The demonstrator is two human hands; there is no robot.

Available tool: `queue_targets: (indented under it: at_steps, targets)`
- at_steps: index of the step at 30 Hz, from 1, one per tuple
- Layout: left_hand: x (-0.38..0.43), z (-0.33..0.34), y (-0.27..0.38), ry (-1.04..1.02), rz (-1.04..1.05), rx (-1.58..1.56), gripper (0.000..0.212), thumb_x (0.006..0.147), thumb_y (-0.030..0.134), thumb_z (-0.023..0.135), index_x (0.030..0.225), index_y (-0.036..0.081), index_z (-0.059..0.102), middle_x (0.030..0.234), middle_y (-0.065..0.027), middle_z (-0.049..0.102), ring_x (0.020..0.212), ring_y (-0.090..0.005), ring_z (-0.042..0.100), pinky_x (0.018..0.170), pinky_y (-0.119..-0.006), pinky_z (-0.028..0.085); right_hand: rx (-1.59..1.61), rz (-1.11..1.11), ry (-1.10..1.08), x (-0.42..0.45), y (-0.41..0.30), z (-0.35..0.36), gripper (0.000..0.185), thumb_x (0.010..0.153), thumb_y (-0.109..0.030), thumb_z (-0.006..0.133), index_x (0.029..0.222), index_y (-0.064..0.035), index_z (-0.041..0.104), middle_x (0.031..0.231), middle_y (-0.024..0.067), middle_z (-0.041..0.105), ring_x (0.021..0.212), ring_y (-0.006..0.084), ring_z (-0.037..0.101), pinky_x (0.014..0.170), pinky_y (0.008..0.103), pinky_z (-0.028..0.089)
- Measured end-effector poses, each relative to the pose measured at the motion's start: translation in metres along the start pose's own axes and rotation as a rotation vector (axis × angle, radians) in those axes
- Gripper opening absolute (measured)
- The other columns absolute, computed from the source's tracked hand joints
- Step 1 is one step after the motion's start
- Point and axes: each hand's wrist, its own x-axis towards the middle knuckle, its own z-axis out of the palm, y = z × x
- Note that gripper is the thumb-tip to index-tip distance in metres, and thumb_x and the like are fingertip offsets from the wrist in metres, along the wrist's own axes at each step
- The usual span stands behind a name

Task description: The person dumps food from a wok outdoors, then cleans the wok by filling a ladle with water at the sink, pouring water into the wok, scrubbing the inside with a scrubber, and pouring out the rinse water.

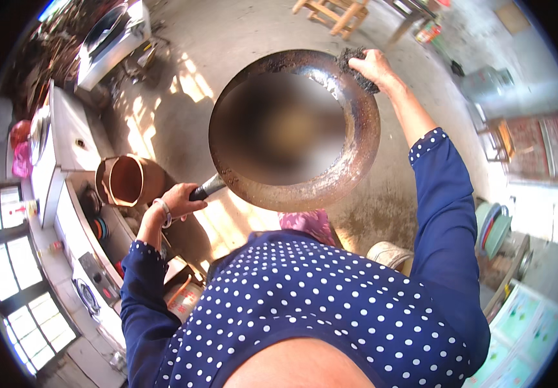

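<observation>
A large, worn metal wok (pixel 363 140) is held up before me, its underside or inside facing the camera; the middle is blurred, so I cannot tell which. My left hand (pixel 177 201) grips the dark end of its handle (pixel 206 188) at the lower left, and a bracelet circles that wrist. At the upper right rim, my right hand (pixel 376 70) holds a dark, matted scouring pad (pixel 351 60) against the metal.
Below the wok at left stands a brown barrel-like container (pixel 149 182) beside a counter with a gas stove (pixel 87 296). A wooden stool (pixel 339 17) is ahead on the concrete floor. Farther right are a gas cylinder (pixel 487 83) and a wooden chair (pixel 504 140); a pale bucket (pixel 390 254) stands near my right side.
</observation>
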Motion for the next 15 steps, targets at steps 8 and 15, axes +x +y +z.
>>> queue_targets:
  at_steps: [8, 15]
  targets:
    - [-0.002, -0.082, -0.032, 0.299, -0.115, 0.144, 0.031, 0.067, 0.029, 0.062, 0.082, 0.003, 0.056, 0.065, -0.0128, 0.058, 0.057, -0.0237, 0.059, 0.057, -0.033, 0.046, 0.058, -0.181, -0.048, 0.143, -0.088, 0.068, 0.046, 0.060, -0.033, 0.056, 0.081, 0.0073, 0.057, 0.078, 0.0238, 0.059, 0.076, 0.0297, 0.059, 0.070, 0.0348, 0.045]
    - [0.004, -0.169, -0.098, 0.308, -0.162, 0.064, 0.030, 0.069, 0.029, 0.057, 0.085, 0.004, 0.055, 0.062, -0.0096, 0.058, 0.050, -0.0190, 0.058, 0.054, -0.031, 0.047, 0.151, -0.282, -0.061, 0.232, -0.186, 0.136, 0.041, 0.063, -0.033, 0.058, 0.073, 0.0075, 0.057, 0.069, 0.0206, 0.059, 0.066, 0.0267, 0.058, 0.063, 0.0347, 0.045]
